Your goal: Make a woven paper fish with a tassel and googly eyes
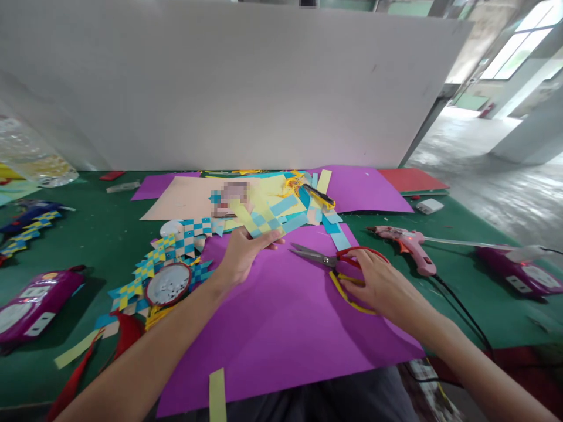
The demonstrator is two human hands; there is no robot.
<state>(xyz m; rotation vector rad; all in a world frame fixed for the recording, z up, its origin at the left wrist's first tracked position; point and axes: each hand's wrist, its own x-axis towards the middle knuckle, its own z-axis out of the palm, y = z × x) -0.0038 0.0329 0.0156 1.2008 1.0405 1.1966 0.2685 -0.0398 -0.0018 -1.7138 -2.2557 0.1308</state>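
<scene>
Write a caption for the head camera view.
Above a purple sheet, the left hand holds woven paper strips and the right hand scissors, beside a pink glue gun.

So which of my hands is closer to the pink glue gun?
Right. Your right hand, holding the scissors, is just left of the glue gun; your left hand, gripping woven paper strips, is farther left.

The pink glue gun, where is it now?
In the head view, the pink glue gun lies on the green table, right of the purple sheet and scissors.
</scene>
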